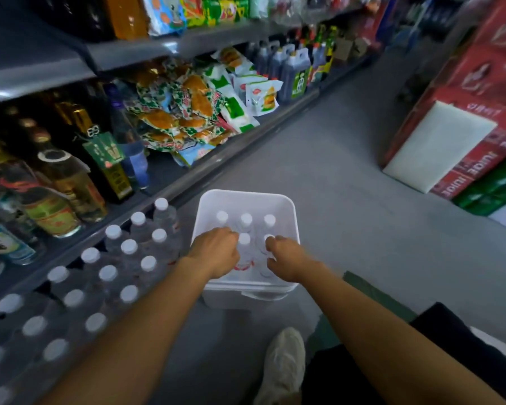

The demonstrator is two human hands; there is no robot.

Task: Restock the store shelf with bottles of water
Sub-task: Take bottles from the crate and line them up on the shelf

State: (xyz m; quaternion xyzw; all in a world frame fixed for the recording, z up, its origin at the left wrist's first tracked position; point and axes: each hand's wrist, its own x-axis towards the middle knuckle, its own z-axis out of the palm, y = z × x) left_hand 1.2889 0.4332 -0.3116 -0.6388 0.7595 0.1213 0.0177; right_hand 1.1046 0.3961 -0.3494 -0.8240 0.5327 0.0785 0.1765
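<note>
A white plastic bin [246,197] stands on the grey floor in front of me, holding several clear water bottles [245,220] with white caps. My left hand [216,251] reaches into the bin's near left side, its fingers curled down around a bottle whose cap it hides. My right hand [287,258] reaches into the near right side and grips a bottle just below its white cap [268,238]. Rows of the same water bottles [129,247] stand on the bottom shelf at the left.
The shelf unit [146,51] runs along the left with glass liquor bottles [56,182], snack packets [184,112] and dark jugs [292,71]. Red and green juice cartons [479,159] are stacked at the right. My shoe [284,363] is on the floor below the bin.
</note>
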